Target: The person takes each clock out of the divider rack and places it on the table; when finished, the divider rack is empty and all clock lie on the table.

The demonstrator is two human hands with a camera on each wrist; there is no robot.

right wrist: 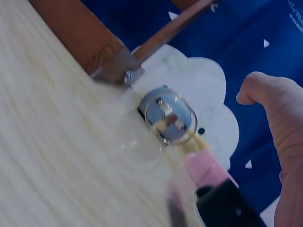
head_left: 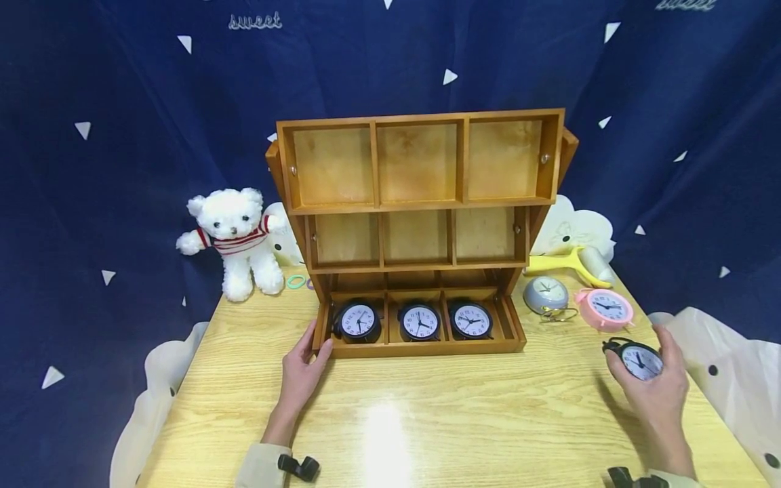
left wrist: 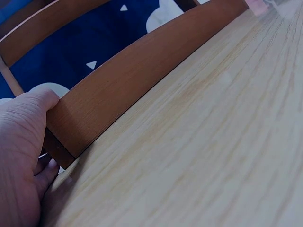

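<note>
At the left front corner of a tiered wooden shelf [head_left: 421, 350], my left hand [head_left: 301, 374] grips the lowest tray. Its thumb lies over the front board [left wrist: 109, 87], and its fingers are around the side. Far to the right, my right hand [head_left: 659, 390] holds a black alarm clock [head_left: 642, 362] between thumb and fingers, white dial facing up. In the right wrist view only part of that dark clock [right wrist: 229, 208] shows, blurred. Three more black clocks lie in the bottom tray, one per compartment: left [head_left: 357, 321], middle [head_left: 419, 322] and right [head_left: 471, 320].
Behind the right hand are a pink alarm clock [head_left: 605, 308], a grey-blue clock [head_left: 546, 295], gold-rimmed glasses [head_left: 558, 314] and a yellow forked object [head_left: 573, 263]. A white teddy bear [head_left: 234, 237] stands back left, beside a green band [head_left: 295, 282]. The shelf's two upper rows hang over the bottom tray.
</note>
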